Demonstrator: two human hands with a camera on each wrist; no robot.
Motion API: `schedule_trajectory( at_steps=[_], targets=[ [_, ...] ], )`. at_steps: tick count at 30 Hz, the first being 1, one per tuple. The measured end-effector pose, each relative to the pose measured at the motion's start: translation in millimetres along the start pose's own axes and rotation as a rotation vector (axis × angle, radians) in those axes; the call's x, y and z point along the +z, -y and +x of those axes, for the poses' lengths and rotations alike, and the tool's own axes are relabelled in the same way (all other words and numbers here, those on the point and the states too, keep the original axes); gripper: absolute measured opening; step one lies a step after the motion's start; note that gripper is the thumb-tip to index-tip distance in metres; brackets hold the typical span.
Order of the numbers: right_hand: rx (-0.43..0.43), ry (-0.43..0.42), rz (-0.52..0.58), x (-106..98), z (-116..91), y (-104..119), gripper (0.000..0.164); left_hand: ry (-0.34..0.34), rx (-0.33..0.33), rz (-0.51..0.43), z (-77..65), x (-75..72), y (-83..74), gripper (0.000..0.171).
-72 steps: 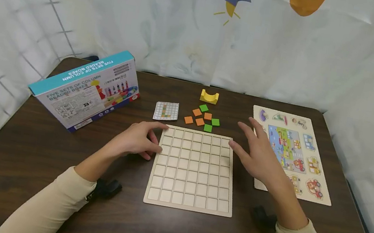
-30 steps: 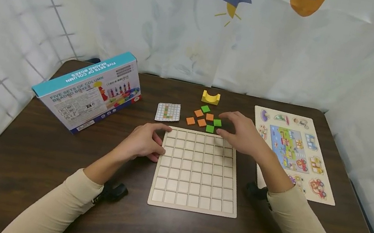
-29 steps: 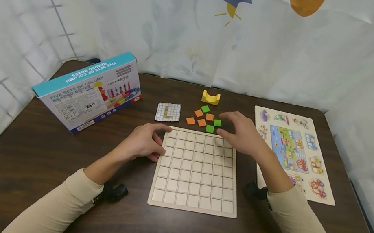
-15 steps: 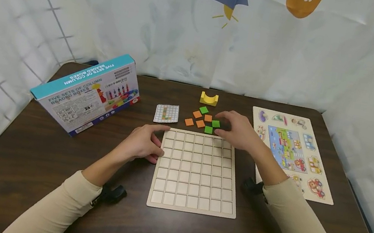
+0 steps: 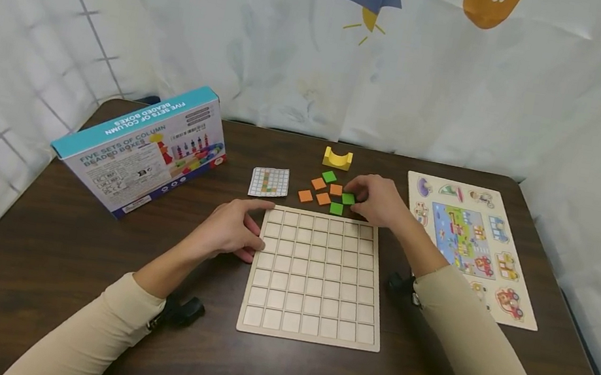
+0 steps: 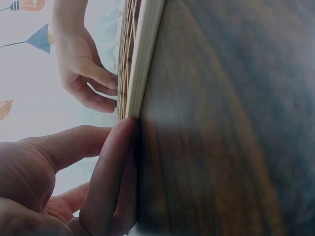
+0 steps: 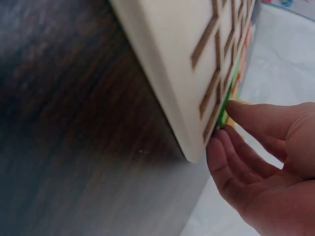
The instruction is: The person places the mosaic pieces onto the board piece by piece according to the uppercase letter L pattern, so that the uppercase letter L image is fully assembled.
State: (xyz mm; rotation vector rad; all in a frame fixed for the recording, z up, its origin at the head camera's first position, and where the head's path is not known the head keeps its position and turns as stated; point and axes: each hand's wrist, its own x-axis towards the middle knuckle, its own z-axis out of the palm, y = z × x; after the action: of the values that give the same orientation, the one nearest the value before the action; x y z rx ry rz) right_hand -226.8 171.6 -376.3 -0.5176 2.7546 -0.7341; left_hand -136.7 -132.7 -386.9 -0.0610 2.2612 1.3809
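A pale wooden grid board [image 5: 317, 278] lies flat on the dark table. My left hand [image 5: 228, 228] is at its upper left, index finger by the corner and thumb at the side edge; in the left wrist view a fingertip [image 6: 129, 124] touches the edge. Beyond the board's far edge lie several small orange tiles [image 5: 317, 184] and green tiles [image 5: 329, 176]. My right hand [image 5: 378, 200] pinches the rightmost green tile [image 5: 348, 199], which still lies on the table. In the right wrist view, that green tile [image 7: 223, 116] shows between thumb and fingers, partly hidden.
A small grid pattern card [image 5: 269, 182] lies left of the tiles, and a yellow notched block [image 5: 338, 158] stands behind them. At the left is a large cardboard box [image 5: 145, 151]. A picture puzzle board [image 5: 476, 243] lies at the right, partly under my right forearm.
My right hand has moved left from over the puzzle board to the tiles, and its thumb and fingers have closed in on the rightmost green tile. My left hand stays at the board's edge.
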Motion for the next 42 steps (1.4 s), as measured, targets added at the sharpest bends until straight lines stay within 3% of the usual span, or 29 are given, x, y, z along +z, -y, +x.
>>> schedule_trajectory(
  at_steps=[14, 21, 30, 42],
  targets=[
    [0.004, -0.074, 0.046, 9.0, 15.6, -0.3, 0.027, 0.005, 0.005, -0.012, 1.2, -0.4, 2.3, 0.085],
    [0.041, -0.063, 0.066, 10.0, 25.8, 4.9, 0.028, 0.006, 0.006, -0.014, 2.1, 0.0, 3.1, 0.085],
    [0.012, -0.066, 0.018, 11.4, 31.9, 10.8, 0.026, 0.003, 0.003, -0.013, 1.8, -1.1, 2.3, 0.085],
    [0.013, -0.050, 0.041, 4.7, 28.5, 21.3, 0.026, -0.001, 0.012, -0.016, -0.3, -0.8, 1.2, 0.086]
  ],
)
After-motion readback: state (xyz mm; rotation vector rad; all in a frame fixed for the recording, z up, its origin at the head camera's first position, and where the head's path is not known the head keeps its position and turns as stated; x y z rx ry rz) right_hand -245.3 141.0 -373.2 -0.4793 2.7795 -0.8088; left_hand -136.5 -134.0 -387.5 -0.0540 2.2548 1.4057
